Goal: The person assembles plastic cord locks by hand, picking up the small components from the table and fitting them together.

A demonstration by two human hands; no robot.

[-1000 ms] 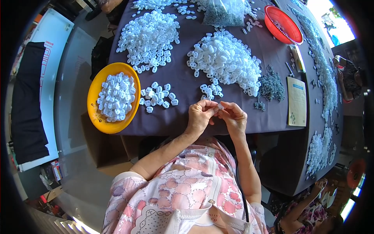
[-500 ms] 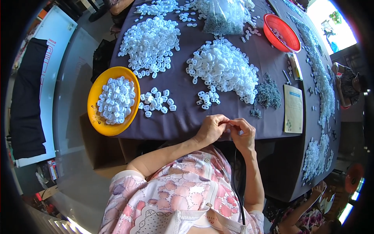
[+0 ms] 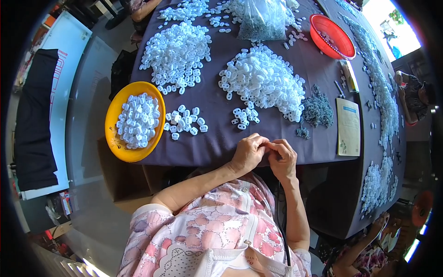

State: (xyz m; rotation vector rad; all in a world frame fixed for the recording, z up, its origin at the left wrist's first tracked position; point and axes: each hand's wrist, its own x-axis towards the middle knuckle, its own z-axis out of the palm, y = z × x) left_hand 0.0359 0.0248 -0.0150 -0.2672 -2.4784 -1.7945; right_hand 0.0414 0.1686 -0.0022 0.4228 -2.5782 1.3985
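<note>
I see my left hand [image 3: 248, 153] and right hand [image 3: 281, 157] pinched together at the table [image 3: 217, 143] edge; what the fingertips hold I cannot tell. Beyond them lie loose white pieces [image 3: 184, 123], with the orange bowl [image 3: 113, 138] left within reach and the big white heap [image 3: 265, 83] farther back.

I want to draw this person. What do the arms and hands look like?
Both forearms are bare, and the left hand and right hand wear no gloves. I see no rings or watch. Short sleeves of a pink-and-white flowered blouse cover the upper arms.
</note>
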